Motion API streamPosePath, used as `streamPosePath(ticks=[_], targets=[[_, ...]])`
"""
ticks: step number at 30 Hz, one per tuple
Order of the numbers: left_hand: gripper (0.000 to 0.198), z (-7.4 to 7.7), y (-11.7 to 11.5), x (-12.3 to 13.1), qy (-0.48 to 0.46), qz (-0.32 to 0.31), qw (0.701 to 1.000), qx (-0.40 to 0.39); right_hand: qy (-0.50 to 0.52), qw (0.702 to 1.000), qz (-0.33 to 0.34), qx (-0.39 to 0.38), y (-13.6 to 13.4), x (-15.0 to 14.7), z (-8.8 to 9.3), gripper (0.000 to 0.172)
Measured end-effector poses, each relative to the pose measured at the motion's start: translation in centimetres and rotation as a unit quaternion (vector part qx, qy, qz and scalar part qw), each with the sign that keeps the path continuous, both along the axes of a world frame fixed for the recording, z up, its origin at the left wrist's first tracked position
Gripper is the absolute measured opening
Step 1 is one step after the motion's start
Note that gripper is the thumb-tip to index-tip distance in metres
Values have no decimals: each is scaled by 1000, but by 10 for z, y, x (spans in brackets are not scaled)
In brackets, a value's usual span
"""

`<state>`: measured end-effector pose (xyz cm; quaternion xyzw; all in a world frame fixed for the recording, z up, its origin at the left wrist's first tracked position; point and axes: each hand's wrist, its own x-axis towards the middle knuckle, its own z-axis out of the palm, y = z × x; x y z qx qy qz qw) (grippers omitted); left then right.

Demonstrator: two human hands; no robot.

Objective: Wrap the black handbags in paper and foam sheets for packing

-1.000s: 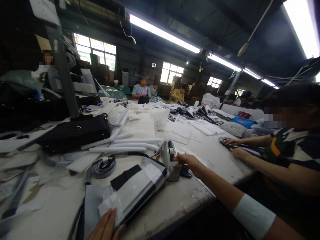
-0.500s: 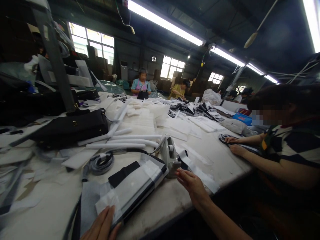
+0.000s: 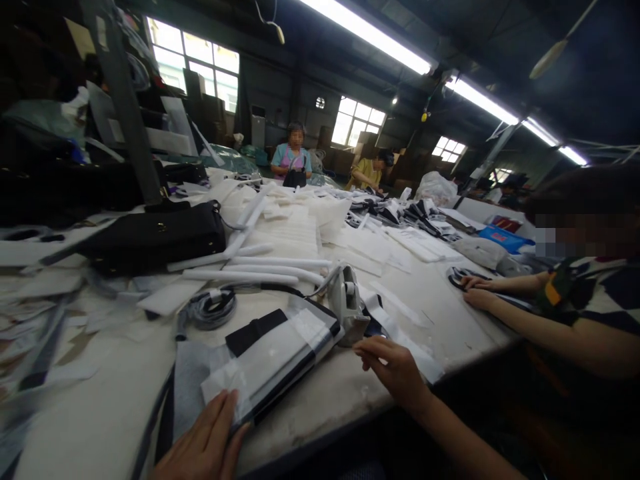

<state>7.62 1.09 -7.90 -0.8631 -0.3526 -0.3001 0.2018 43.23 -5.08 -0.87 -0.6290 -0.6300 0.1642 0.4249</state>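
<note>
My left hand (image 3: 207, 443) lies flat with fingers stretched out on the near end of a black item wrapped in white paper and clear film (image 3: 273, 363). My right hand (image 3: 393, 368) hovers just right of that item, fingers curled in a pinch as if on a strip of clear tape that I can barely make out. Right behind this hand stands a white tape dispenser (image 3: 350, 303) on the table (image 3: 320, 407).
A black handbag (image 3: 150, 237), white foam tubes (image 3: 260, 267) and white sheets (image 3: 295, 233) cover the table beyond. A coiled strap (image 3: 213, 308) lies left of the dispenser. A seated person's hands (image 3: 477, 293) rest on the table at right. Two more people work at the far end.
My right hand has come away from the tape dispenser toward me, down beside the wrapped item. My left hand has stayed on the item's near end. The view has tilted down slightly.
</note>
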Motion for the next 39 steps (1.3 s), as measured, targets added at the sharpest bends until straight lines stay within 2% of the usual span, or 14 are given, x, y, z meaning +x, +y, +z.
streamPosePath(ticks=[2,4,7,10,12,14,18,20,23,26,29,33,35,39], targets=[[42,10,-6,3,-8,20,1000,-9,-130,982,135,19,7,-10,24,20],[41,20,-13,6,-10,45,998,-30,-198,949,244,10,22,-27,48,21],[41,30,-21,12,-8,72,995,-67,-218,904,365,-38,55,-63,78,16],[40,33,-23,15,-24,89,992,-86,-201,856,468,-86,94,-103,91,15],[39,32,-23,16,-42,92,991,-89,-208,818,526,-104,123,-129,88,19],[37,27,-23,15,-46,88,990,-102,-240,779,566,-123,150,-151,78,21],[36,13,-22,13,-41,76,990,-108,-340,697,605,-181,193,-187,54,22],[36,7,-21,13,-49,79,992,-90,-383,658,618,-196,205,-203,48,21],[36,2,-18,15,-62,84,992,-69,-470,600,621,-182,209,-226,49,22],[36,1,-17,16,-74,83,992,-60,-562,552,593,-166,208,-245,52,24],[35,-3,-16,19,-95,82,991,-55,-609,547,547,-175,214,-255,49,37],[36,-9,-14,19,-129,89,987,-44,-599,569,538,-166,233,-246,36,61],[35,-11,-13,18,-107,77,990,-42,-577,595,533,-169,242,-239,29,63],[32,-11,-13,14,-73,71,993,-57,-514,641,516,-240,253,-229,23,55]])
